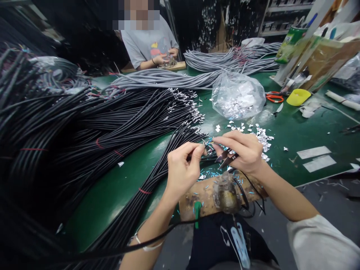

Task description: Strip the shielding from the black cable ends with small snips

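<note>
My left hand (184,168) is closed, thumb and forefinger pinching the stripped end of a black cable, with thin wires (208,142) sticking out to the right. My right hand (243,152) holds small scissors (227,158) in its palm, their two pointed blades apart and aimed left. Its thumb and forefinger are at the tips of the thin wires; whether they grip one is unclear. Under the left hand runs a bundle of black cables (160,168) with a red tie. Below both hands, a wooden board (188,197) carries a lumpy taped block (227,195).
Piles of black cables (135,116) cover the left of the green table (112,206). Grey cables (168,78) lie behind. A plastic bag (239,95) of foil scraps, orange-handled scissors (275,97) and a yellow object (298,97) lie to the right. A co-worker (149,41) sits opposite.
</note>
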Motion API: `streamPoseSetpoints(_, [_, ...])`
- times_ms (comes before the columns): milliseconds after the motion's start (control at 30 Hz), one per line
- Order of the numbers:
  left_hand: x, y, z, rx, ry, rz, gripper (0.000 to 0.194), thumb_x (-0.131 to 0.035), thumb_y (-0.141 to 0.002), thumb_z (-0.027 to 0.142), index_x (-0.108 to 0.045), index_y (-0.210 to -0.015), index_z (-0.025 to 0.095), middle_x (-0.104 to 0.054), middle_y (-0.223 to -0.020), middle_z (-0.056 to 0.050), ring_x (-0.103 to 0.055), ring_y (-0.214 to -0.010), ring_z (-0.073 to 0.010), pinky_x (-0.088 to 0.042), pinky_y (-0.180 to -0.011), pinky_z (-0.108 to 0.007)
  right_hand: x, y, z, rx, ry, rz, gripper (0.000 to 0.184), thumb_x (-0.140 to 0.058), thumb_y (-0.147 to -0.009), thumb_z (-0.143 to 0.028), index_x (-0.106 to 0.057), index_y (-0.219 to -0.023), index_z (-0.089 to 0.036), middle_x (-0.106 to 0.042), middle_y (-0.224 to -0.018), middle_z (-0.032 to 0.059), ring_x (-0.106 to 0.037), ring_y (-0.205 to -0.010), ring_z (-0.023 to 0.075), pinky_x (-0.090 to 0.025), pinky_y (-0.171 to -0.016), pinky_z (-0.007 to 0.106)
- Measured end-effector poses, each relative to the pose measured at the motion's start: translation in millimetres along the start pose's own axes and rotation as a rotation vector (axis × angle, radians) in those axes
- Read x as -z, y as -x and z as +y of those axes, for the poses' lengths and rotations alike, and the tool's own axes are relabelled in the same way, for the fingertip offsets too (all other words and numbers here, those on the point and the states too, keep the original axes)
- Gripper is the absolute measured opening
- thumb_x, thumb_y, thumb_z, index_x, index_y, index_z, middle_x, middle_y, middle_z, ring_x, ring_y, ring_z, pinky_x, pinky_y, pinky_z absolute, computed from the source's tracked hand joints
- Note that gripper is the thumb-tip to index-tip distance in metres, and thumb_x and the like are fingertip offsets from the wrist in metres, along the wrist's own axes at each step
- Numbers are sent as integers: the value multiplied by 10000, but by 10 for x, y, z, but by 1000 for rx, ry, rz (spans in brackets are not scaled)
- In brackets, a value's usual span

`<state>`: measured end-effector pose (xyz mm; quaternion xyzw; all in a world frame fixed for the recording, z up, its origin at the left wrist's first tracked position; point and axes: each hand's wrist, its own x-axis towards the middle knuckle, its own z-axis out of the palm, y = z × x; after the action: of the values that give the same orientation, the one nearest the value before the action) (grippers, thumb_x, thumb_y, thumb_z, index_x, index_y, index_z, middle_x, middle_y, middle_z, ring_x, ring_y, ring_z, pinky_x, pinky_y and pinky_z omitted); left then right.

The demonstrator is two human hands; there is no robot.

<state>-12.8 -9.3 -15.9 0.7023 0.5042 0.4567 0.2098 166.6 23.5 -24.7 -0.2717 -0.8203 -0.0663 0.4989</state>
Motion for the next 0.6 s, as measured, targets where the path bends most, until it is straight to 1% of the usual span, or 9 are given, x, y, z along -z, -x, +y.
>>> streamPoseSetpoints(100, [-8, 3, 1, -65, -82, 30, 202, -533, -865, 256, -656, -739, 157, -579, -617, 5, -459, -526, -81, -340, -508, -218, 8, 5, 29, 81, 18, -45, 229, -594, -779, -120, -650, -974, -227, -681, -753, 4, -607, -624, 110, -452, -541, 235])
streamPoseSetpoints(167, [-12, 1, -3, -109, -119, 47, 164, -559, -848, 237, -658, -745, 156, -571, -617, 8, -450, -524, -78, -336, -511, -217, 22, -19, 26, 48, 12, -86, 165, -583, -783, -130, -658, -912, -201, -672, -719, 8, -594, -599, 103, -434, -520, 228])
streamPoseSetpoints(267, [-1, -12, -9, -127, -111, 27, 158, -556, -849, 220, -653, -742, 156, -568, -624, 7, -452, -534, -80, -335, -522, -220, 42, -84, 3, -131, -104, -144, 87, -584, -781, -186, -665, -810, -178, -647, -675, 7, -560, -576, 95, -421, -523, 229])
streamPoseSetpoints(333, [20, -25, -8, -110, -81, -23, 198, -525, -866, 221, -642, -720, 156, -567, -631, 4, -460, -545, -85, -338, -535, -224, 45, -128, -9, -280, -255, -161, 76, -600, -764, -202, -662, -739, -165, -615, -625, -8, -517, -548, 80, -406, -517, 223])
streamPoseSetpoints(433, [54, -39, 1, -79, -25, -88, 267, -479, -892, 241, -617, -681, 155, -563, -629, 3, -458, -542, -86, -330, -533, -227, 27, -166, -12, -495, -499, -223, 108, -615, -756, -196, -659, -672, -145, -543, -538, -38, -417, -480, 51, -338, -449, 202])
streamPoseSetpoints(500, [69, -42, 5, -64, 13, -106, 290, -463, -900, 255, -606, -669, 154, -561, -622, 4, -452, -535, -85, -323, -524, -226, 10, -168, -8, -579, -647, -292, 125, -625, -765, -219, -677, -685, -139, -505, -510, -48, -369, -455, 41, -292, -413, 194])
streamPoseSetpoints(533, [73, -42, 6, -58, 32, -111, 298, -458, -903, 261, -601, -664, 153, -562, -621, 3, -452, -535, -85, -321, -522, -226, 5, -166, -7, -598, -699, -313, 130, -629, -769, -233, -686, -699, -139, -498, -505, -51, -359, -449, 39, -276, -403, 192])
streamPoseSetpoints(600, [77, -41, 5, -43, 57, -113, 309, -456, -906, 270, -597, -659, 151, -561, -619, 0, -448, -537, -84, -317, -518, -225, 7, -165, -10, -607, -745, -300, 145, -626, -778, -248, -695, -713, -138, -504, -509, -47, -365, -449, 39, -268, -396, 188])
